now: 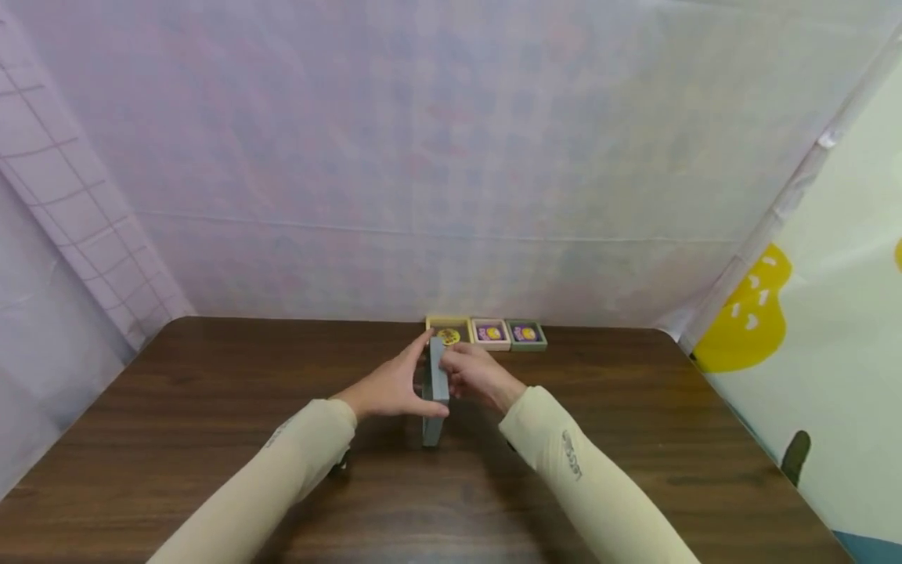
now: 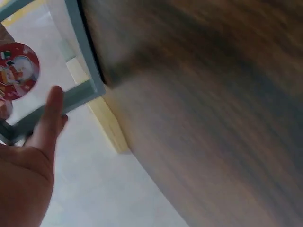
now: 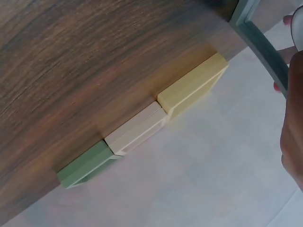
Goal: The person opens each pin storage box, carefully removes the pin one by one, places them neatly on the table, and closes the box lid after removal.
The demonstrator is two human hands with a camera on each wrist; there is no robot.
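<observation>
A grey-blue picture frame (image 1: 438, 380) stands on edge at mid-table, its narrow side toward the head camera. My left hand (image 1: 391, 384) grips it from the left, thumb on the near part and fingers at the far part. On the frame's other side is my right hand (image 1: 486, 374), fingers bent in close against it. Within the frame's opening in the left wrist view shows a round red badge (image 2: 18, 71) with a printed picture. A pale round back (image 3: 298, 30) is at my right hand's fingers in the right wrist view, partly cut off by the image edge.
Along the table's back edge a yellow frame (image 3: 194, 85), a pale pink frame (image 3: 137, 127) and a green frame (image 3: 87, 163) stand side by side. Each holds a round printed piece. A pale cloth wall (image 1: 423, 157) rises right behind the brown wooden table (image 1: 211, 407).
</observation>
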